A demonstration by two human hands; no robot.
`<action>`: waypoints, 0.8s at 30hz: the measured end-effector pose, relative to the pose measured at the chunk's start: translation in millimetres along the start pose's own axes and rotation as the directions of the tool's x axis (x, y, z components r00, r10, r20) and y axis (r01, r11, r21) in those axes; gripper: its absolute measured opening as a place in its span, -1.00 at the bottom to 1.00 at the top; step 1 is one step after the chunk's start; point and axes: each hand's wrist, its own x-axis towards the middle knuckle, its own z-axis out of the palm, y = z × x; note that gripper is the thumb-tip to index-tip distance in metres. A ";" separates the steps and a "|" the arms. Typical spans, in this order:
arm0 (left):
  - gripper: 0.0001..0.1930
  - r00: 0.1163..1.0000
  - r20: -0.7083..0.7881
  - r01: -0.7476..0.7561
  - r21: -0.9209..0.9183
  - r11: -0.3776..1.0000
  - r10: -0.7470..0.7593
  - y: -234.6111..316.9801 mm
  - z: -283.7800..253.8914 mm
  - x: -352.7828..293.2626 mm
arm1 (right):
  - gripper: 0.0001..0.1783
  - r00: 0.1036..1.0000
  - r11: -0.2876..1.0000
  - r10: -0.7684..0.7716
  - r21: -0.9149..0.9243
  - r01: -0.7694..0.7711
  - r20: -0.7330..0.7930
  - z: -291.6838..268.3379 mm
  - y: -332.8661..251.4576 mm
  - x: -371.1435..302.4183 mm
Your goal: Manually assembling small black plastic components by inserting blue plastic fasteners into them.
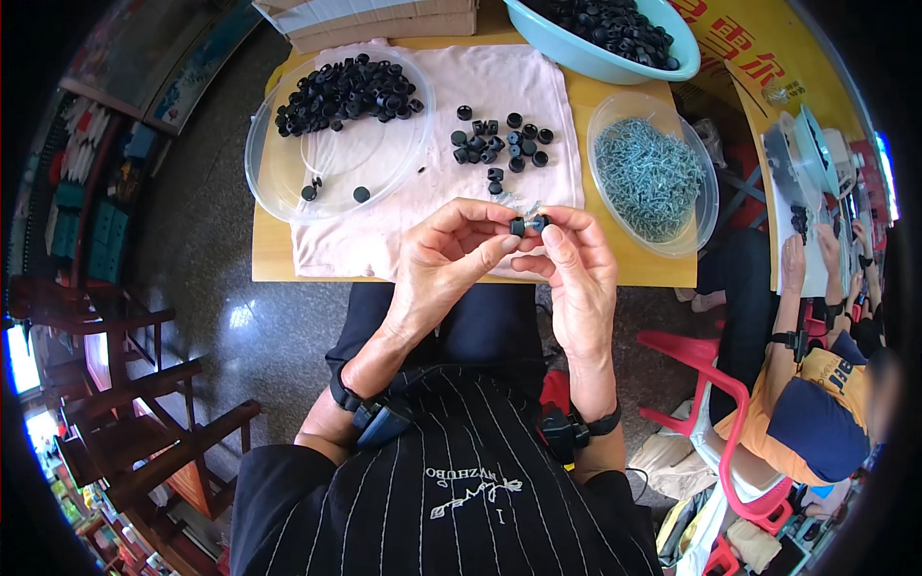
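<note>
Pinch facing pinch

Our left hand (pixel 437 252) pinches one black cap (pixel 517 228) between thumb and fingers; our right hand (pixel 581 274) pinches a second cap (pixel 541 223). What looks like a screw (pixel 529 224) bridges them. We do best holding all three in line, gripping lightly. They sit between our fingertips, above and right of the frame's centre, below the loose caps (pixel 490 144).
</note>
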 end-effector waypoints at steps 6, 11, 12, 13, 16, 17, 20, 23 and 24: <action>-0.75 0.999 -0.050 -0.003 -0.003 1.000 0.003 -2.4 0.3 -1.2 | -0.74 0.996 0.988 0.093 0.119 -0.095 0.017 -6.4 2.0 2.0; -0.78 0.998 -0.057 0.040 -0.009 0.999 -0.041 -1.5 -1.3 -2.3 | -0.75 0.998 0.997 0.054 0.053 -0.054 -0.010 -5.3 -1.7 -0.2; -0.78 0.998 -0.056 0.042 -0.008 0.999 -0.042 -2.1 -1.3 -2.2 | -0.75 0.998 0.997 0.054 0.055 -0.054 -0.012 -4.3 -3.0 -1.1; -0.78 0.998 -0.053 0.041 -0.021 0.999 -0.042 -2.9 -1.3 -2.0 | -0.76 0.999 0.999 0.039 0.026 -0.038 -0.016 -3.4 -4.3 -2.0; -0.76 0.999 -0.037 0.030 -0.065 0.997 -0.032 -5.9 1.8 -2.1 | -0.77 0.999 0.997 -0.018 -0.073 0.015 -0.031 -0.3 -8.2 -4.5; -0.75 0.999 -0.029 0.016 -0.098 0.995 -0.019 -6.8 3.0 -2.1 | -0.78 0.998 0.988 -0.056 -0.145 0.050 -0.034 0.9 -9.4 -5.4; -0.76 0.999 -0.046 0.002 -0.126 0.992 -0.008 -9.9 3.4 -2.9 | -0.79 0.993 0.961 -0.111 -0.257 0.100 -0.028 4.7 -10.2 -7.3; -0.77 0.999 -0.035 0.018 -0.162 0.987 -0.024 -11.2 2.4 -2.2 | -0.80 0.988 0.937 -0.150 -0.321 0.136 -0.021 5.7 -11.4 -9.3; -0.77 0.999 -0.031 0.019 -0.160 0.987 -0.025 -11.4 2.7 -1.6 | -0.80 0.988 0.938 -0.153 -0.320 0.137 -0.024 5.6 -11.9 -9.4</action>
